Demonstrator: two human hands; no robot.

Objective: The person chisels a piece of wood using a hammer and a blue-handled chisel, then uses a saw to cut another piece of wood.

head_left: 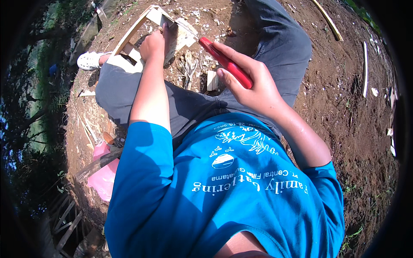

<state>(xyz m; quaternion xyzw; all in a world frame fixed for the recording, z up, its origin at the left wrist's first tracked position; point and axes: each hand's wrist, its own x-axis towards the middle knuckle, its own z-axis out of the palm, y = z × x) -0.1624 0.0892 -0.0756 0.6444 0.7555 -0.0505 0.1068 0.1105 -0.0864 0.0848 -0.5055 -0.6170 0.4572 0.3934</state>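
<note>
My left hand (153,44) is closed at an angular frame of pale wood (133,32), one finger stretched along its inner side. The frame stands between my bent legs, and a light wooden piece with a jagged edge (183,36) adjoins it on the right. What the left fingers grip is partly hidden. In my right hand (254,79) is a red-handled tool (228,63), thumb on one side and fingers along the other. The handle's far end points toward the jagged piece. Against the bright wood, I cannot make out its working end.
Splintered wood strips (188,69) and a small wood block (212,80) lie between my legs. Shavings litter the brown soil. A pink plastic bag (103,182) lies at left by a dark stick (98,165). Long pale strips (365,69) lie at right.
</note>
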